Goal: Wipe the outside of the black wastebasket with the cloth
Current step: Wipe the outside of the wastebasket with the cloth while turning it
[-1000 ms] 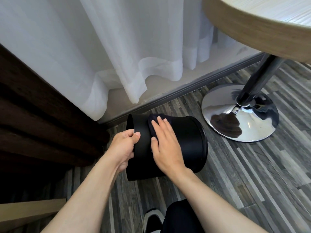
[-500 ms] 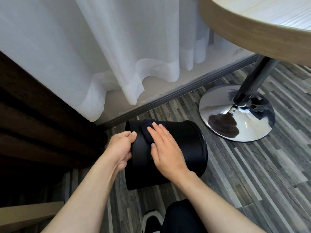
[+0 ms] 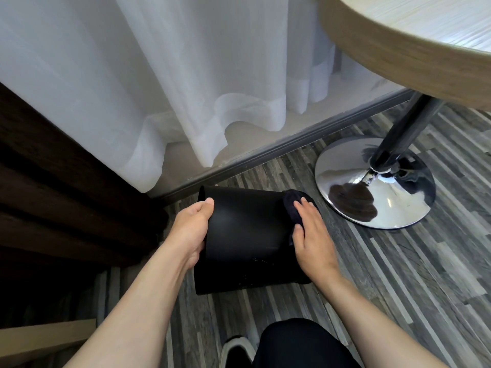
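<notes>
Round black plastic wastebasket (image 3: 247, 235) on its side on grey plank floor (image 3: 398, 274) near wall edge — my left hand (image 3: 191, 232) grips rim, right hand (image 3: 310, 235) flat, pressing dark cloth (image 3: 292, 208) on base end. I'd keep pressure even, rotate it between strokes.

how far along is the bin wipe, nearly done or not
Midway, as far as this view shows. Done: nothing provable; the upper wall of the black wastebasket looks smooth. In hand: it lies on its side, left hand gripping one end, right hand pressing the dark cloth at the other. Left: pale specks low on the wall, plus the hidden underside.
</notes>
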